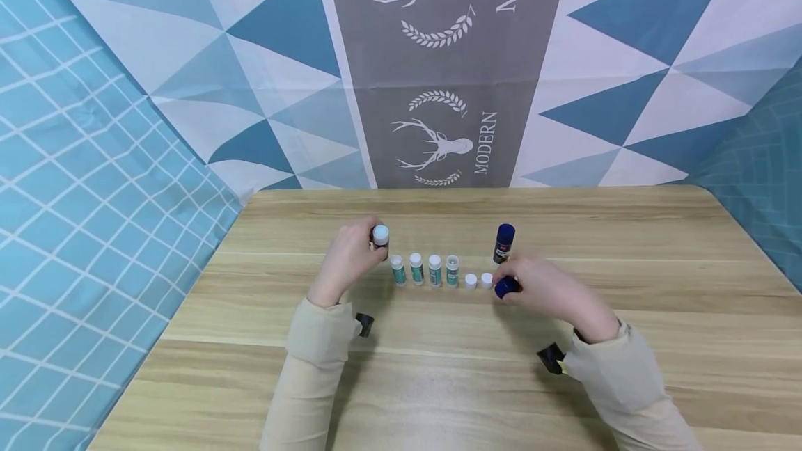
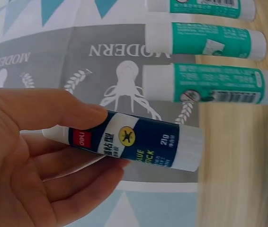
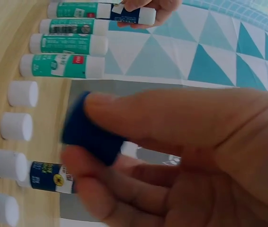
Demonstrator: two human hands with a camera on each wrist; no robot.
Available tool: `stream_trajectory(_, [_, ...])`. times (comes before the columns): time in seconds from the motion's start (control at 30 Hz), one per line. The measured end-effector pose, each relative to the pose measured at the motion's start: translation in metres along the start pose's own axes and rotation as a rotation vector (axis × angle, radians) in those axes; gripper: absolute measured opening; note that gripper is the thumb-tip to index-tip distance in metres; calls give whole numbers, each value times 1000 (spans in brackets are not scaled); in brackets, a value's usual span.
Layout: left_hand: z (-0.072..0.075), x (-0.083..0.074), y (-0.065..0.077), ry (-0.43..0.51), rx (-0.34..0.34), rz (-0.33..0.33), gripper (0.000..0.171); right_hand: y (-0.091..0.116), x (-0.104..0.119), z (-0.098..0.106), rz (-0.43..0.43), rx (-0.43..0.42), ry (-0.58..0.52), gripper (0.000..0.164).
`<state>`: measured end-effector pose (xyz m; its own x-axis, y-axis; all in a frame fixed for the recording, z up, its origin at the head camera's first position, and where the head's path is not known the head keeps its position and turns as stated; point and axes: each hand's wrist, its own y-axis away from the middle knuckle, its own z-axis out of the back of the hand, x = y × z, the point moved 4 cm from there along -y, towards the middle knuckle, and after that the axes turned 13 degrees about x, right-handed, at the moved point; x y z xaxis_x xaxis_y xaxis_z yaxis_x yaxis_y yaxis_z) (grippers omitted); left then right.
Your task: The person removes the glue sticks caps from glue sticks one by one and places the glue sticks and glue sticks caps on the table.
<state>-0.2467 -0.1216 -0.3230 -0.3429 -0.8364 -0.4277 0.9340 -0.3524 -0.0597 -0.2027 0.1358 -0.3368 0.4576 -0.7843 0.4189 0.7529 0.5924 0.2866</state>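
My left hand (image 1: pixel 349 256) pinches a dark blue glue stick (image 2: pixel 138 140) between thumb and fingers at the left end of the row. Its white end (image 1: pixel 381 234) points up, with no blue cap on it. Beside it stand several green glue sticks (image 1: pixel 435 271), upright, their tops white. My right hand (image 1: pixel 544 285) holds a dark blue cap (image 3: pixel 93 132) between thumb and fingers, at the right end of the row of white caps (image 1: pixel 470 281). Just behind that hand stands another dark blue glue stick (image 1: pixel 503 243), with a blue top.
The wooden table (image 1: pixel 438 381) ends at a patterned cloth backdrop (image 1: pixel 438 75). Blue checked cloth (image 1: pixel 75 179) hangs along the left side. In the right wrist view several white caps (image 3: pixel 15 126) stand in line with the green glue sticks. Black straps (image 1: pixel 551 358) stick out near both wrists.
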Motion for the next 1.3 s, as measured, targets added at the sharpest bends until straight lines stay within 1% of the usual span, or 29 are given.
stream_trajectory(0.07, [-3,3,-2,-15,25,-3,14,-2,0,-5,-11,60,-12,21])
stream_trajectory(0.13, [-5,5,-3,-26,48,1,16,-4,-1,-9,-14,93,-9,21])
stream_trajectory(0.2, [-7,6,-3,-29,66,14,16,-7,-2,-14,-21,109,-14,18])
stream_trajectory(0.33, [-10,10,-3,-40,114,71,18,-15,-5,-24,-56,143,-35,11])
stream_trajectory(0.47, [-13,12,-3,-53,160,103,22,-21,-7,-33,-99,182,-60,12])
stream_trajectory(0.6, [-15,13,-4,-49,190,120,23,-23,-7,-37,-132,193,-81,15])
stream_trajectory(0.77, [-17,14,-4,-32,228,144,23,-23,-5,-38,-148,202,-92,21])
stream_trajectory(1.03, [-18,16,-5,-29,245,140,25,-25,-6,-40,-161,194,-99,24])
stream_trajectory(1.3, [-20,15,-6,-52,270,136,25,-24,-7,-40,-168,198,-92,24])
